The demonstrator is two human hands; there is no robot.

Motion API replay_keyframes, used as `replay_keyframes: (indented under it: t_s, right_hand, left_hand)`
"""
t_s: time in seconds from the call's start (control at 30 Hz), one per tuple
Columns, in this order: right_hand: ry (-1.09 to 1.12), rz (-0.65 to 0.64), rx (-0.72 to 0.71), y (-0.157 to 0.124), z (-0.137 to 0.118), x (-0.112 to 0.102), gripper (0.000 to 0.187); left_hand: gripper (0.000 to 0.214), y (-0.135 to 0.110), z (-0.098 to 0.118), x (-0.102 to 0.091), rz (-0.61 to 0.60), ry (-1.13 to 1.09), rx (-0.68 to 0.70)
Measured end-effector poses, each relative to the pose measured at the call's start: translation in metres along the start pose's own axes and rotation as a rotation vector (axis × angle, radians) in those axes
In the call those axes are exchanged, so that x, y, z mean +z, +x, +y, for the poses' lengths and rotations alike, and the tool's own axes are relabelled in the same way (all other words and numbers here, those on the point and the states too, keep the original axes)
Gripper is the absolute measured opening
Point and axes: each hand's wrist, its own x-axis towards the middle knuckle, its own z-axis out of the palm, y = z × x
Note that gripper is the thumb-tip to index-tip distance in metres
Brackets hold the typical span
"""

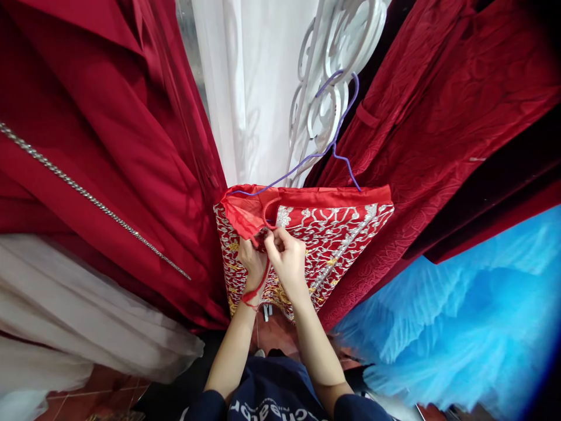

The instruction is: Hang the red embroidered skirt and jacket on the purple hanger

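A red skirt (258,286), embroidered in silver and gold, hangs in front of me on a purple wire hanger (333,143). Its plain red waistband (333,196) is folded open at the left. There a red drawstring (270,209) loops out of the band, and its loose end trails down across my left wrist. My left hand (252,261) is closed at the gathered edge, its fingertips partly hidden behind my right hand. With thumb and forefinger together, my right hand (288,257) pinches the drawstring beside the left fingers.
The hanger hooks onto a white scrolled metal frame (326,108). Dark red gowns hang close on the left (109,146) and right (407,146). A blue ruffled tulle dress (473,310) fills the lower right; pale tulle (87,310) hangs lower left. Below lies a red tiled floor (99,389).
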Motion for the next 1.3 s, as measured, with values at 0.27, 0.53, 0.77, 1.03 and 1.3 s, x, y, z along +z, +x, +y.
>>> replay_keyframes:
  t_s: [0.27,0.53,0.77,1.03,1.3]
  right_hand:
    - [-0.193,0.243,-0.029,0.015,0.002,-0.001,0.025]
    - [-0.04,0.225,-0.115,0.017,0.004,-0.018,0.011]
    - [0.126,0.177,-0.058,0.023,-0.002,-0.009,0.024]
    - [-0.144,0.163,-0.291,0.022,0.03,-0.058,0.02]
    - [-0.515,0.335,-0.219,-0.012,0.026,-0.004,0.016]
  left_hand:
    - [0.021,0.015,0.007,-0.001,-0.078,0.002,0.334]
    - [0.02,0.018,0.016,-0.011,-0.104,-0.023,0.334]
    - [0.023,0.01,0.018,-0.01,-0.078,-0.101,0.299]
    - [0.016,0.004,0.033,-0.014,0.013,-0.251,0.222]
    - [0.015,-0.001,0.024,-0.009,0.004,-0.267,0.203]
